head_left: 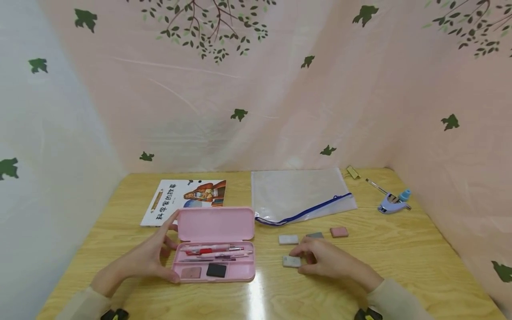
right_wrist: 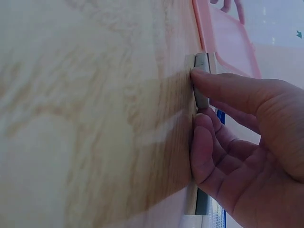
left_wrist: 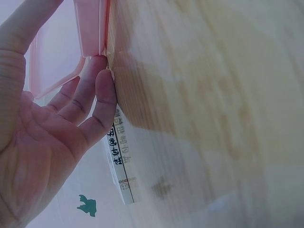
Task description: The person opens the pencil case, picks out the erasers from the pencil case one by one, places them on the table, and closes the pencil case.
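Note:
An open pink pencil case point(head_left: 216, 281) lies on the table, holding several pens and, in its front tray, a pink eraser point(head_left: 191, 273) and a black eraser point(head_left: 216, 270). My left hand point(head_left: 154, 255) holds the case's left end, thumb at the front corner and fingers at the lid side and hinge. With thumb and fingers my right hand point(head_left: 326, 260) pinches a light grey eraser point(head_left: 291, 261) at the tabletop. In the right wrist view the thumb lies against this eraser point(right_wrist: 202, 85). Beyond that hand are a white eraser point(head_left: 288, 240), a partly hidden grey eraser point(head_left: 315, 235) and a dark pink eraser point(head_left: 339, 232).
Behind the case lies a picture book point(head_left: 160, 202). A clear zip pouch point(head_left: 296, 193) with a blue zipper spreads at the back centre. Further right are a yellow binder clip point(head_left: 354, 172), a pen point(head_left: 376, 186) and a lilac holder point(head_left: 390, 206) with small items. Curtains hang around the table.

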A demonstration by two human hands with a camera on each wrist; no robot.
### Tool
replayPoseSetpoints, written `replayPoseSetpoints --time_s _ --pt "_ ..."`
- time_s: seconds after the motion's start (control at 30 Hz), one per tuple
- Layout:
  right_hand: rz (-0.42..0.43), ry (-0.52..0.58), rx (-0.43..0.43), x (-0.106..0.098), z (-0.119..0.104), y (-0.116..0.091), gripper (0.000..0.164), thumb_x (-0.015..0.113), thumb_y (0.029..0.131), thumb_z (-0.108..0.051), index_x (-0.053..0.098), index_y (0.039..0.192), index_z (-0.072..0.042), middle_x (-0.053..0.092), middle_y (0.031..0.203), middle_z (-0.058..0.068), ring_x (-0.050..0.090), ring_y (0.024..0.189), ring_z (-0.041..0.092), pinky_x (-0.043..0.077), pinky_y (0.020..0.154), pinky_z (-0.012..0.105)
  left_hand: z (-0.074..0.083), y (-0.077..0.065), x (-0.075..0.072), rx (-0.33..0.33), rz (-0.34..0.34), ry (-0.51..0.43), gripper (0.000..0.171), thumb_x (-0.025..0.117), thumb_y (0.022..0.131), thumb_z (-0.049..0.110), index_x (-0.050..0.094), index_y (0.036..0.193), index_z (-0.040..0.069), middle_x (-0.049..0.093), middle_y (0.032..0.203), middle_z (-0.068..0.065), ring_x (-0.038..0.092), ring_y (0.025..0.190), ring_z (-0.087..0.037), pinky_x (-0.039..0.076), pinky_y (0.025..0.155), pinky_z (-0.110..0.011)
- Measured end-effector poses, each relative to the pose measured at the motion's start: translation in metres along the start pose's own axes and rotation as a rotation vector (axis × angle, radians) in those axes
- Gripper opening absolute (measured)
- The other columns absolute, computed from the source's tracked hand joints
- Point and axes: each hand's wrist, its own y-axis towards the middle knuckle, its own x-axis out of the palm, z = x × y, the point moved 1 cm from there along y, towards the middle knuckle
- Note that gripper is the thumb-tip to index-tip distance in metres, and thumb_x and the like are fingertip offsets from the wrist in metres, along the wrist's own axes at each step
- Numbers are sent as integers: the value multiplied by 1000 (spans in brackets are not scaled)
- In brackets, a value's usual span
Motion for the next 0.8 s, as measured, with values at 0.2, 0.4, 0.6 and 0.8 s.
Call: replayPoseSetpoints --time_s 0.2,0.4,0.6,0.8 --pt "-6 -9 29 -2 -2 -1 34 79 90 -17 71 122 -10 56 96 -4 52 73 5 47 62 20 -1 0 1 -16 0 -3 147 98 62 39 -10 162 36 37 141 -22 61 98 -21 57 82 -32" --pt "20 -57 54 -5 -8 0 39 79 90 -26 69 125 -12 58 102 -3 55 79 8 49 67 22 -1 1 0 -4 6 3 147 98 62 39 -10 162 34 36 141 -22 62 97 -20 57 82 -32" --pt "86 -25 -38 -4 -20 13 35 73 95 -23 68 125 -6 67 112 4 64 93 15 56 77 27 0 2 1 -2 10 8 147 98 62 39 -10 162 34 37 141 -22 62 97 -21 57 81 -32" --pt "115 8 -114 11 -38 33 29 71 95 -10 68 123 -4 70 116 9 68 100 21 57 77 22 1 1 2 -10 7 6 145 98 64 37 -10 162 35 37 142 -22 61 98 -20 57 81 -31"
